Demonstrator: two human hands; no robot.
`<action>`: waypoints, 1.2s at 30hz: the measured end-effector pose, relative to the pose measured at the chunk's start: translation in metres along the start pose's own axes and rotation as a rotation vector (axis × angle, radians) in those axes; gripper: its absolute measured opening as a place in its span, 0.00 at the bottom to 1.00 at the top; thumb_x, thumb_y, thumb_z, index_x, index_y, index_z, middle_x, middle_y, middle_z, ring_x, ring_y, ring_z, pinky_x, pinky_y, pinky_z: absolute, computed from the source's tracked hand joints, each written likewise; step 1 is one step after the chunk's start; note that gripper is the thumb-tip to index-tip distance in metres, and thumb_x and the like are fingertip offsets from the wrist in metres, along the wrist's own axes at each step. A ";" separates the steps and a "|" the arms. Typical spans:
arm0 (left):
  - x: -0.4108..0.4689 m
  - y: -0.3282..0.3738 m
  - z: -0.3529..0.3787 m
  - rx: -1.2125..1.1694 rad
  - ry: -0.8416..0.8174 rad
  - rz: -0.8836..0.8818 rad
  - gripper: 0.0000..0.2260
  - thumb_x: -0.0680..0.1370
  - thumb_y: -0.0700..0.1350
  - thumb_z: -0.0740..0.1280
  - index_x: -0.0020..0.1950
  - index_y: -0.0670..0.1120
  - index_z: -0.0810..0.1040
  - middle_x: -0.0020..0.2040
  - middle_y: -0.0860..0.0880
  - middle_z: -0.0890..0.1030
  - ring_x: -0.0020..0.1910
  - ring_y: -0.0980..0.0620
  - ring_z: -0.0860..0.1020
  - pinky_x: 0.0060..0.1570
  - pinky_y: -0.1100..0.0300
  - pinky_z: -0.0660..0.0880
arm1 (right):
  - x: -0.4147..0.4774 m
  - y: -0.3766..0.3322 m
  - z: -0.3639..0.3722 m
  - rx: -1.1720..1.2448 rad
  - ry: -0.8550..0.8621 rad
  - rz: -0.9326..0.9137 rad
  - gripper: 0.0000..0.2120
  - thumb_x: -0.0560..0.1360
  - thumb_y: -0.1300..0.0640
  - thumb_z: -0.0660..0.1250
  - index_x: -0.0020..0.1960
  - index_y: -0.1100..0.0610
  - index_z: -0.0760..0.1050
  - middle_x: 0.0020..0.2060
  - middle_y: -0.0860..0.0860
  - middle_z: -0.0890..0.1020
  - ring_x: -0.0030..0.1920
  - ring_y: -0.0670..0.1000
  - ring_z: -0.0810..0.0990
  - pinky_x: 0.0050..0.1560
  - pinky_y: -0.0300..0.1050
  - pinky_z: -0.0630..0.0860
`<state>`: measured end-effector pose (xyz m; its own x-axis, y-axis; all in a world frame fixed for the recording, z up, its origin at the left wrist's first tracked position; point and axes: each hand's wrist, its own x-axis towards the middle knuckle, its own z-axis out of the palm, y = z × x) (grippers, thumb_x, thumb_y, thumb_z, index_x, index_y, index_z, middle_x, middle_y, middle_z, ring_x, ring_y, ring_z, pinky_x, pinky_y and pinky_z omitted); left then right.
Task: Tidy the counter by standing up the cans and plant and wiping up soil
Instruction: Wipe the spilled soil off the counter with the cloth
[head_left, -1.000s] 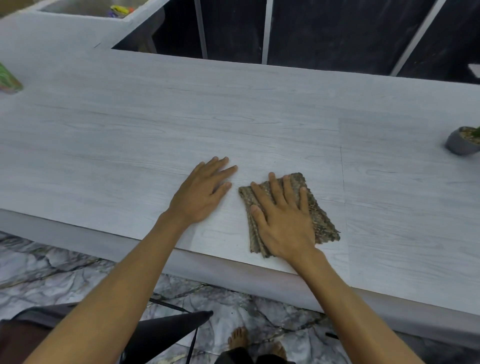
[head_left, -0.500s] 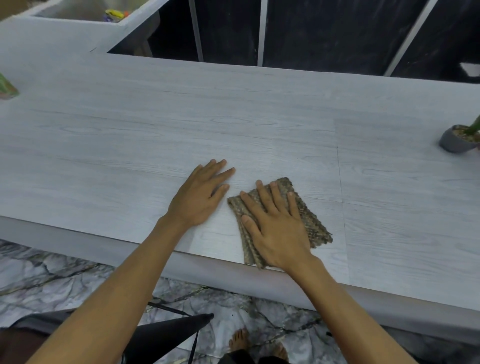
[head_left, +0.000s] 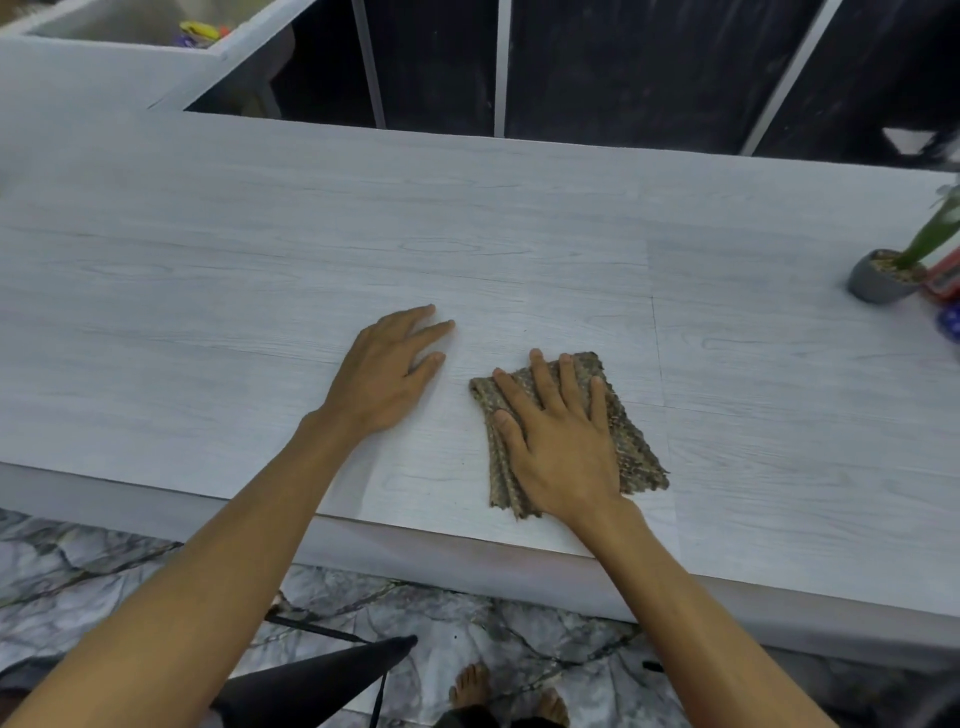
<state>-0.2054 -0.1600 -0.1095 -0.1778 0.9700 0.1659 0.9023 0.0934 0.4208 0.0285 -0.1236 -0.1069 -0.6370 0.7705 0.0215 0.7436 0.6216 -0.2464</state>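
Observation:
My right hand (head_left: 558, 441) lies flat on a folded brown woven cloth (head_left: 631, 452), pressing it onto the pale wood-grain counter (head_left: 260, 270) near the front edge. Just to the left, my left hand (head_left: 387, 374) rests palm down on the bare counter with fingers spread, holding nothing. At the far right a small plant (head_left: 930, 236) stands upright in a grey pot (head_left: 878, 283). Beside the pot, a red can (head_left: 945, 275) and a blue can (head_left: 950, 325) are cut off by the frame edge. I see no soil on the counter.
The counter's front edge (head_left: 467, 561) runs below my wrists, with marble floor, a dark chair seat (head_left: 311, 675) and bare feet beneath. A raised white ledge (head_left: 104, 67) with small colourful items sits at the back left. Dark panels lie behind the counter.
My right hand has slid the cloth a little to the right, widening the gap to my left hand. The view has shifted so the plant and cans show more at the right.

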 end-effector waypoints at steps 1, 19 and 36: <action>0.006 -0.001 0.001 0.003 -0.008 0.009 0.21 0.81 0.55 0.56 0.74 0.55 0.66 0.76 0.52 0.63 0.75 0.52 0.59 0.74 0.51 0.54 | 0.002 0.004 0.000 0.019 0.022 -0.006 0.23 0.82 0.42 0.42 0.77 0.41 0.52 0.78 0.49 0.49 0.78 0.53 0.42 0.75 0.56 0.37; 0.019 -0.004 0.007 -0.050 -0.056 0.012 0.20 0.83 0.53 0.55 0.75 0.56 0.62 0.78 0.54 0.57 0.77 0.57 0.50 0.74 0.62 0.42 | 0.057 0.038 -0.003 -0.037 -0.003 -0.023 0.26 0.80 0.39 0.38 0.77 0.40 0.47 0.78 0.47 0.46 0.77 0.52 0.40 0.75 0.53 0.36; 0.029 0.004 0.003 -0.071 0.012 -0.048 0.19 0.81 0.53 0.60 0.73 0.55 0.69 0.75 0.54 0.63 0.75 0.54 0.58 0.75 0.55 0.53 | 0.027 0.097 -0.025 -0.073 0.014 0.221 0.32 0.75 0.32 0.37 0.78 0.41 0.44 0.78 0.50 0.42 0.77 0.53 0.39 0.76 0.54 0.38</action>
<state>-0.2056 -0.1311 -0.1062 -0.2250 0.9621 0.1543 0.8624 0.1230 0.4910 0.0887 -0.0389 -0.1064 -0.4541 0.8909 -0.0115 0.8780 0.4453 -0.1758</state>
